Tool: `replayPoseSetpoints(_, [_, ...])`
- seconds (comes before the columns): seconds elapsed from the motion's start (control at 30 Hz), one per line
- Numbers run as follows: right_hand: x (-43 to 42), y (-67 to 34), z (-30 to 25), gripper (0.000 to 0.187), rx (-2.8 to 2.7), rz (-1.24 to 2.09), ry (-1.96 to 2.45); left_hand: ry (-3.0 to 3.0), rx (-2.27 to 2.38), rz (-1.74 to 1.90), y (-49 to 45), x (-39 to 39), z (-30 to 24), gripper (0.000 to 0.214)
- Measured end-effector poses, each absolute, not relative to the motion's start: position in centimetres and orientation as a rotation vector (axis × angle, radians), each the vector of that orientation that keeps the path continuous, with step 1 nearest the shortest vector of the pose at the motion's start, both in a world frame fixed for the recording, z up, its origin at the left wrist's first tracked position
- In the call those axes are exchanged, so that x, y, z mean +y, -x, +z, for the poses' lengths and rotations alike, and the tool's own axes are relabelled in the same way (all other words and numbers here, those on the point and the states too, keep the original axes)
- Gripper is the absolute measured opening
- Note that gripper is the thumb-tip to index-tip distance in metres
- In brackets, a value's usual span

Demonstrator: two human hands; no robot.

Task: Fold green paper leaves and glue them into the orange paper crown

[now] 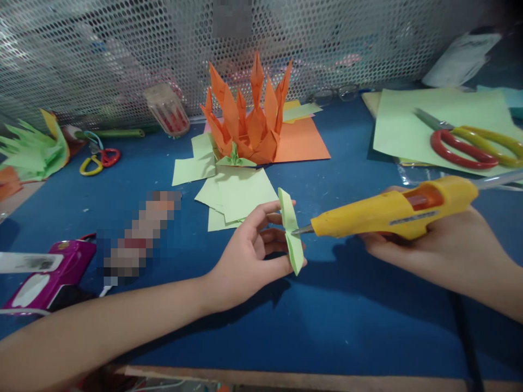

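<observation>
well, perforated mesh (122, 54) backs the blue tabletop (245, 337).

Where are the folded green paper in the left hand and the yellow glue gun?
Folded green paper (295, 247), head view: its lower half.
Yellow glue gun (379, 212), head view: its body.

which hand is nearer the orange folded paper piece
Left: the left hand is in front of the orange folded paper piece; the right hand is farther off, to the right.
</observation>
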State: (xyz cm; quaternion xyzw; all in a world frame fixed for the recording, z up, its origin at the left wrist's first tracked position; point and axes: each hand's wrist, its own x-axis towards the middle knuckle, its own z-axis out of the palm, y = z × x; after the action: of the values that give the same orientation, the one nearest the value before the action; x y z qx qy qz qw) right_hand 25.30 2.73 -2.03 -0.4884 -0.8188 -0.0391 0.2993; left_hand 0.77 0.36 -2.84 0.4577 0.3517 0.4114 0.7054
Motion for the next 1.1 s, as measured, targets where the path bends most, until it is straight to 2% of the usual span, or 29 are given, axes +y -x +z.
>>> replayPoseSetpoints(0.4, [2.58, -25.29, -1.99, 0.014, -2.151, -0.052, 1.391, -1.01, 0.791, 0.937, -0.82, 0.39, -2.83, 0.059])
replayPoseSetpoints(0.77, [2.43, -25.32, -1.78, 0.007, -2.246, -0.147, 1.235, -1.004, 0.815, 0.962, -0.93, 0.42, -2.73, 0.056])
replayPoseSetpoints(1.1, [2.1, -24.91, -1.1, 0.008, -2.166, 0.144, 1.244, -0.975, 0.836, 0.98, -0.99, 0.68, -2.79, 0.061])
